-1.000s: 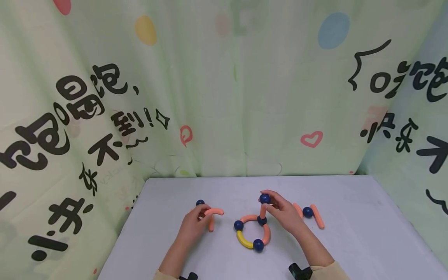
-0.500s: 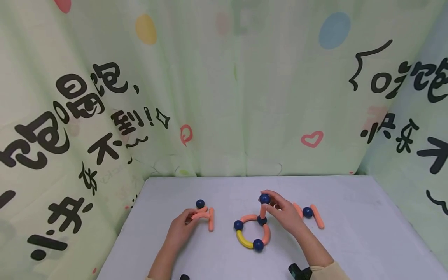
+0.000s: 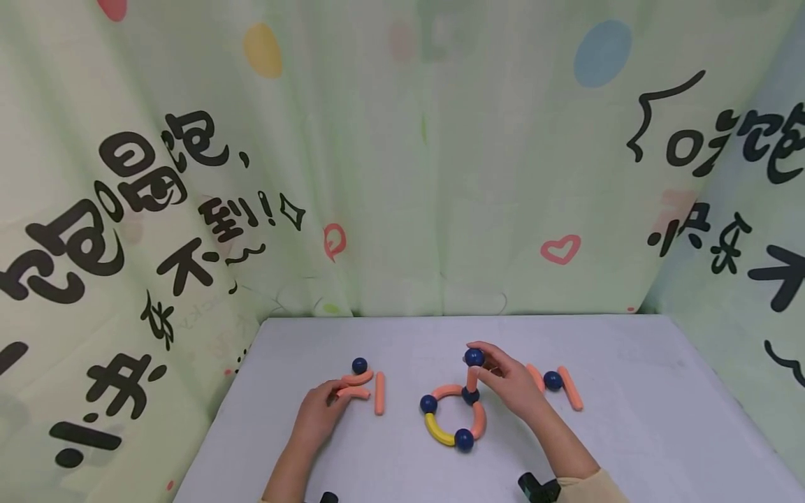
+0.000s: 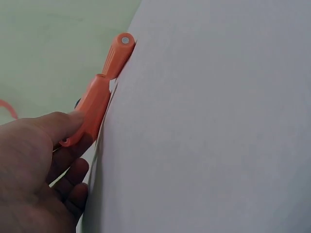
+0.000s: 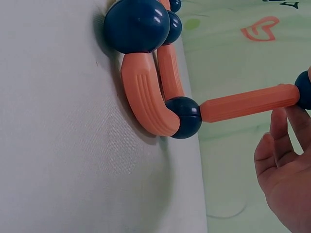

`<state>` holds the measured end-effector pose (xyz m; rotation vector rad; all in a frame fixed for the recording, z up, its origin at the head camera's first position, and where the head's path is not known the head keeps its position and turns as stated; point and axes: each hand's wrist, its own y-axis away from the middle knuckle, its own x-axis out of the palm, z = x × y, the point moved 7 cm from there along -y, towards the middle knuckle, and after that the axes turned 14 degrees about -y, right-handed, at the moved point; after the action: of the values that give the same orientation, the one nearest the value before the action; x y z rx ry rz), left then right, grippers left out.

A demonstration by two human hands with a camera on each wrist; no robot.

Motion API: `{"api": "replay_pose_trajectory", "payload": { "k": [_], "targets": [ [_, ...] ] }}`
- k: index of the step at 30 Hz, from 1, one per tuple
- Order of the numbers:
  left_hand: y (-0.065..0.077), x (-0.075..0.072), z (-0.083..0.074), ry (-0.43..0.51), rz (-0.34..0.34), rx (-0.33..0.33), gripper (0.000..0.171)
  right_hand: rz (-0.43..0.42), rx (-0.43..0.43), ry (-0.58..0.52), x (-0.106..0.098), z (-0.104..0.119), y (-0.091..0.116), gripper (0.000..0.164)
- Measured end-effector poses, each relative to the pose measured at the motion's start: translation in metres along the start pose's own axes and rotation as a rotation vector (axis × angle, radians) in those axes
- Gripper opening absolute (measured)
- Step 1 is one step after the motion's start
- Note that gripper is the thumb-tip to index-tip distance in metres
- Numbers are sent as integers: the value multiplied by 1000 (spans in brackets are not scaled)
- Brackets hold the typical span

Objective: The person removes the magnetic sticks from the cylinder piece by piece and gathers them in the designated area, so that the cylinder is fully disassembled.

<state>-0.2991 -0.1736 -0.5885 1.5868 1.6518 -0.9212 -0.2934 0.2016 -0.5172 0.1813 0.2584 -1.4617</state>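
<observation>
Left of the ball-and-rod ring (image 3: 439, 432), the left hand (image 3: 316, 417) pinches a curved orange rod (image 3: 356, 393). The right hand (image 3: 514, 388) grips a navy ball (image 3: 474, 357) topping an upright orange rod (image 3: 472, 379), which stands on the ring's rear right ball (image 3: 470, 397).

- Backdrop curtain (image 3: 377, 175): pale green, black lettering (image 3: 85, 436) at both sides.
- Blue oval (image 3: 602, 54), pink heart outline (image 3: 560, 244) printed on it.
- Tabletop (image 3: 660, 433): white, in front of curtain.

The right wrist view crops the right hand (image 5: 287, 174) — and the upper blue ball (image 5: 303, 91).
</observation>
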Motion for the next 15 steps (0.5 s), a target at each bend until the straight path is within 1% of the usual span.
{"api": "replay_pose_trajectory", "payload": {
  "k": [3, 7, 10, 13, 15],
  "targets": [
    [-1, -1, 0, -2, -18, 19, 32, 2, -9, 1, 0, 0, 0, 44],
    [-3, -1, -1, -41, -32, 33, 29, 4, -8, -7, 0, 0, 0, 44],
    [-4, 0, -1, -72, -37, 35, 28, 7, -1, -27, 1, 0, 0, 44],
    [-4, 1, -2, -82, -34, 34, 27, 14, 6, -54, 1, 1, 1, 44],
    [-4, 0, -4, -93, -40, 48, 26, 20, 12, -75, 2, 1, 2, 44]
  ]
}}
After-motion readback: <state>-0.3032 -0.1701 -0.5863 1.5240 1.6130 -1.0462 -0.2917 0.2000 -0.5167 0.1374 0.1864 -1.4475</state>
